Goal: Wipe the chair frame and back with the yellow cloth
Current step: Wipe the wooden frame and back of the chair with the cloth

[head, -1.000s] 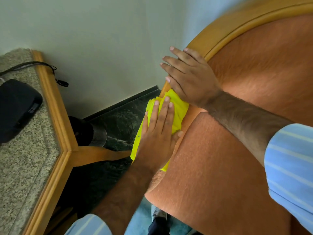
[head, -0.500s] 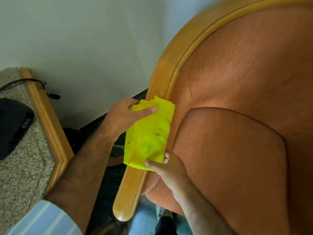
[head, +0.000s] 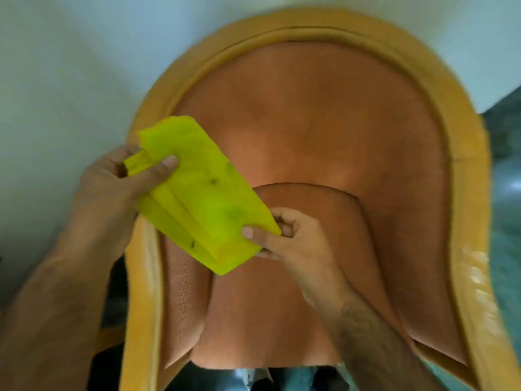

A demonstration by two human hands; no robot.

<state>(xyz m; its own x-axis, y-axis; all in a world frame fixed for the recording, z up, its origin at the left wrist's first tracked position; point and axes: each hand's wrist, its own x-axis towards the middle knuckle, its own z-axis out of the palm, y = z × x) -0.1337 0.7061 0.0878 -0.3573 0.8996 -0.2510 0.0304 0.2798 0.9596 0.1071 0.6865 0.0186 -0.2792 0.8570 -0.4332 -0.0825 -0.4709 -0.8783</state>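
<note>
Blurred yellow cloth (head: 203, 193), seemingly folded

A pale wall (head: 70, 66) fills the upper left and top of the view. Right of the wall, at the frame's right edge, lies a dark green marbled floor (head: 504, 176) with light glare. Below the wall, bottom centre, more floor shows, blurred.

home-like room: upholstered armchair (head: 324, 142) with wood frame (head: 462, 153), pale wall (head: 70, 66), dark floor (head: 504, 128).
</note>
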